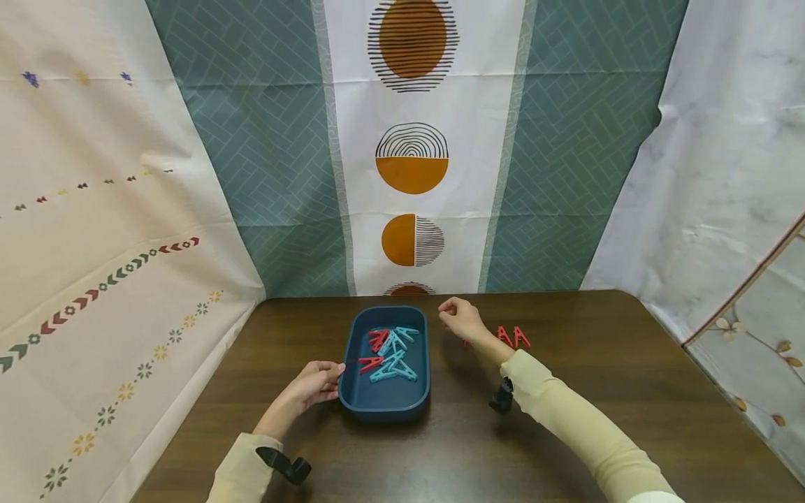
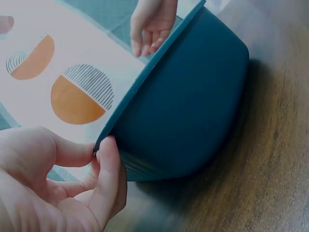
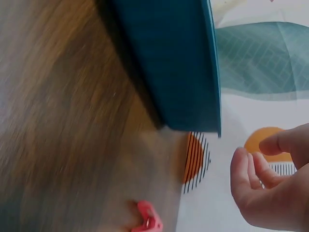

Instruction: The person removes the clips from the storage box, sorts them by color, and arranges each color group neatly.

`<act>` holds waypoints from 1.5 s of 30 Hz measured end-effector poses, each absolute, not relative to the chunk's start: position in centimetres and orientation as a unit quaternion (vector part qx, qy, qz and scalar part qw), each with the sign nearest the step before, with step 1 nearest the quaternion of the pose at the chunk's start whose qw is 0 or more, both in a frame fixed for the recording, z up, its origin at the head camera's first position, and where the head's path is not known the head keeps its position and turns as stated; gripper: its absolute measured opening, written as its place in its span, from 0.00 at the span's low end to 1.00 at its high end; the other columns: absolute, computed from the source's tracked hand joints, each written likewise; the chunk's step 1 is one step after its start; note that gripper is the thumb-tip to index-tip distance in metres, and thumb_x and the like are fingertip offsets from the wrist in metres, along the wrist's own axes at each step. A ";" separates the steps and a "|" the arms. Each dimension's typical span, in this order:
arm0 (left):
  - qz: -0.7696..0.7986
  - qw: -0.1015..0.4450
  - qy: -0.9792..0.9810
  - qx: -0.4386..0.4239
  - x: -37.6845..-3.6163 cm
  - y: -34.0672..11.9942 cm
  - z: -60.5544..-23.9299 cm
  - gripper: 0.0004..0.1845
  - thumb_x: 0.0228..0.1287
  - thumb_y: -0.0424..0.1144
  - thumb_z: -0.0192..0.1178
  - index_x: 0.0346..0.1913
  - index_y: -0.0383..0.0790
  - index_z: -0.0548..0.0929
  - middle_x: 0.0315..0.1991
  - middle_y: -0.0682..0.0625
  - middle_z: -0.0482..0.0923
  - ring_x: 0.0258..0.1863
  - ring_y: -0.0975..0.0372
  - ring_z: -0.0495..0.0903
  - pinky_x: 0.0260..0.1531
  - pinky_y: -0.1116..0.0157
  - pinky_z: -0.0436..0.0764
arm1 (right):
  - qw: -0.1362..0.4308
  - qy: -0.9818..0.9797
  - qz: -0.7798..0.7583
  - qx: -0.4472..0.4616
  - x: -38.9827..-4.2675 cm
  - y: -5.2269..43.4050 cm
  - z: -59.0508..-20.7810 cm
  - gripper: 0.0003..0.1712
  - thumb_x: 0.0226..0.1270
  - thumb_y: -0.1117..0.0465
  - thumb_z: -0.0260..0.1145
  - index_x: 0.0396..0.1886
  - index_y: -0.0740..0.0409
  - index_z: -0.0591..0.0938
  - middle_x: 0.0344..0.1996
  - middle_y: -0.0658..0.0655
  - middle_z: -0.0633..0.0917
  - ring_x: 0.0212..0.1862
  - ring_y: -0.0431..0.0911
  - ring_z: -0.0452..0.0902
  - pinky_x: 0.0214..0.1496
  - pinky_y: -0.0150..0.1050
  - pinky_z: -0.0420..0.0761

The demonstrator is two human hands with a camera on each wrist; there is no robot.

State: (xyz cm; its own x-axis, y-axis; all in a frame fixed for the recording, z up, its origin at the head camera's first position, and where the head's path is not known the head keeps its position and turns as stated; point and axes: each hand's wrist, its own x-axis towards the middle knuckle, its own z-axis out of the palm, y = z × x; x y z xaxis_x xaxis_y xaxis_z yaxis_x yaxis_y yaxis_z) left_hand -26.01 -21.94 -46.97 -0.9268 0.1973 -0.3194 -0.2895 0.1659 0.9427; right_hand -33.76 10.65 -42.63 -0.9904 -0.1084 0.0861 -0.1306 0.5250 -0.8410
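A dark blue plastic tub (image 1: 385, 412) stands on the table, with several red clothespins (image 1: 371, 364) and light blue clothespins (image 1: 402, 369) lying loose inside. My left hand (image 1: 314, 383) pinches the tub's left rim between thumb and fingers; the left wrist view shows the thumb on the inner side of the rim (image 2: 130, 94). Beyond the tub's right side, my right hand (image 1: 464, 319) hovers over the table with loosely bent fingers. Nothing is between its thumb and fingers in the right wrist view. Red clothespins (image 1: 520, 337) lie right of the tub, one partly hidden behind the right forearm.
The brown wooden table (image 1: 566, 391) ends at the back against a patterned cloth (image 1: 415, 244). Pale cloths hang at the left and right sides. Each wrist carries a black strapped camera (image 1: 286, 464).
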 end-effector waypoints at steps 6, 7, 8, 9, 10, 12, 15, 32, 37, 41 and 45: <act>0.646 0.185 0.739 -0.034 -26.0 -22.0 -46.9 0.16 0.73 0.39 0.51 0.48 0.24 0.73 0.26 0.52 0.76 0.24 0.67 0.75 0.27 0.72 0.80 | -0.006 -0.865 0.492 0.101 -33.9 8.2 -42.4 0.10 0.68 0.66 0.59 0.46 0.66 0.79 0.33 0.61 0.84 0.35 0.51 0.83 0.39 0.40 0.83; 0.646 0.184 0.740 -0.035 -26.0 -22.0 -46.9 0.17 0.73 0.39 0.51 0.48 0.24 0.73 0.26 0.52 0.76 0.24 0.66 0.75 0.28 0.72 0.80 | -0.010 -0.865 0.490 0.108 -33.9 7.8 -42.3 0.10 0.68 0.66 0.60 0.46 0.66 0.79 0.34 0.61 0.84 0.34 0.50 0.83 0.40 0.40 0.84; 0.646 0.183 0.740 -0.034 -26.0 -22.0 -46.9 0.17 0.73 0.40 0.51 0.49 0.24 0.73 0.26 0.52 0.76 0.24 0.66 0.76 0.28 0.71 0.80 | -0.015 -0.864 0.490 0.118 -33.9 7.5 -42.3 0.10 0.68 0.66 0.60 0.46 0.66 0.79 0.34 0.62 0.84 0.34 0.50 0.83 0.40 0.40 0.84; 0.646 0.184 0.740 -0.032 -26.0 -22.0 -46.9 0.17 0.73 0.40 0.51 0.49 0.24 0.73 0.26 0.52 0.77 0.24 0.66 0.76 0.28 0.71 0.80 | -0.021 -0.862 0.490 0.127 -33.9 7.2 -42.2 0.10 0.68 0.66 0.59 0.46 0.66 0.79 0.35 0.62 0.84 0.35 0.51 0.84 0.41 0.41 0.84; 0.646 0.184 0.740 -0.030 -25.9 -22.0 -46.9 0.17 0.73 0.40 0.51 0.49 0.24 0.72 0.27 0.52 0.77 0.24 0.66 0.76 0.29 0.71 0.80 | -0.028 -0.860 0.490 0.135 -33.9 6.9 -42.2 0.10 0.69 0.66 0.59 0.46 0.66 0.79 0.36 0.63 0.84 0.36 0.52 0.84 0.42 0.42 0.84; 0.647 0.186 0.739 -0.027 -25.9 -22.1 -47.0 0.18 0.73 0.40 0.51 0.49 0.24 0.73 0.27 0.52 0.77 0.24 0.67 0.76 0.29 0.71 0.81 | -0.042 -0.860 0.486 0.151 -34.0 6.4 -42.3 0.10 0.69 0.66 0.59 0.46 0.66 0.80 0.38 0.64 0.84 0.39 0.55 0.84 0.43 0.42 0.84; 0.649 0.186 0.737 -0.030 -25.9 -22.2 -47.1 0.17 0.74 0.40 0.51 0.49 0.24 0.73 0.27 0.52 0.77 0.24 0.67 0.76 0.29 0.71 0.80 | -0.063 -0.863 0.468 0.182 -34.2 5.5 -42.5 0.10 0.69 0.66 0.58 0.45 0.65 0.81 0.39 0.65 0.84 0.40 0.58 0.83 0.40 0.40 0.83; 0.658 0.188 0.729 -0.024 -26.1 -22.3 -47.3 0.13 0.72 0.41 0.53 0.42 0.32 0.76 0.25 0.54 0.78 0.24 0.67 0.77 0.29 0.71 0.80 | -0.102 -0.900 0.275 0.322 -35.7 1.4 -43.5 0.16 0.71 0.68 0.53 0.54 0.64 0.79 0.54 0.62 0.81 0.44 0.48 0.75 0.48 0.41 0.76; 0.659 0.186 0.728 -0.023 -26.1 -22.2 -47.3 0.14 0.72 0.41 0.53 0.45 0.30 0.75 0.26 0.53 0.77 0.24 0.67 0.76 0.29 0.71 0.80 | -0.115 -0.900 0.217 0.360 -35.9 0.5 -43.8 0.19 0.72 0.71 0.47 0.57 0.68 0.76 0.56 0.63 0.79 0.47 0.50 0.75 0.51 0.42 0.76; 0.659 0.186 0.729 -0.028 -26.1 -22.1 -47.5 0.14 0.72 0.41 0.54 0.45 0.29 0.75 0.25 0.53 0.77 0.24 0.67 0.76 0.28 0.71 0.80 | -0.123 -0.900 0.159 0.387 -35.9 0.1 -44.1 0.19 0.71 0.72 0.47 0.57 0.68 0.77 0.56 0.64 0.79 0.55 0.51 0.75 0.61 0.44 0.75; 0.655 0.183 0.732 -0.036 -26.1 -22.2 -47.5 0.13 0.72 0.40 0.53 0.44 0.30 0.76 0.25 0.53 0.76 0.24 0.66 0.76 0.28 0.71 0.80 | -0.130 -0.908 0.135 0.376 -36.0 -0.1 -44.4 0.17 0.71 0.70 0.51 0.56 0.65 0.79 0.52 0.61 0.81 0.47 0.49 0.77 0.50 0.39 0.77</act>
